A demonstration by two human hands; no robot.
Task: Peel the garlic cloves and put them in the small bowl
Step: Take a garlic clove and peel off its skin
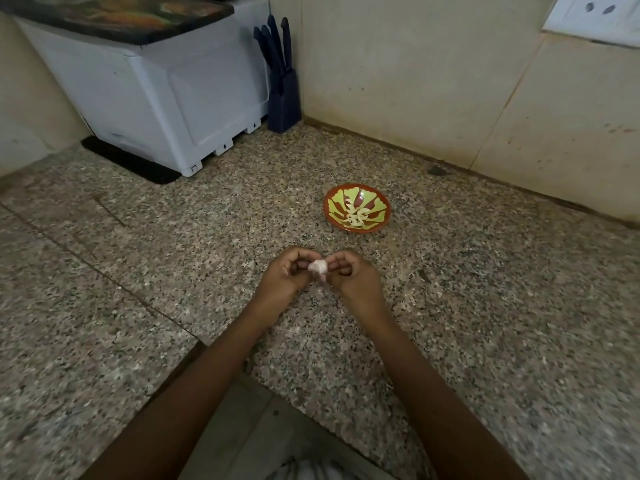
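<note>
Left hand [284,276] and right hand [354,279] meet above the speckled bench [485,306], fingers of both curled and pinching one unpeeled garlic piece [318,266] between them. Beyond lies the small bowl [357,208] holding peeled cloves [356,216], unobstructed; a knife block [283,98] and white appliance [156,98] stand at the rear

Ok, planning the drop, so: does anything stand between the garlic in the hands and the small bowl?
Nothing visible does. Only bare counter lies between the garlic and the small bowl, which sits beyond it, slightly right.
</note>
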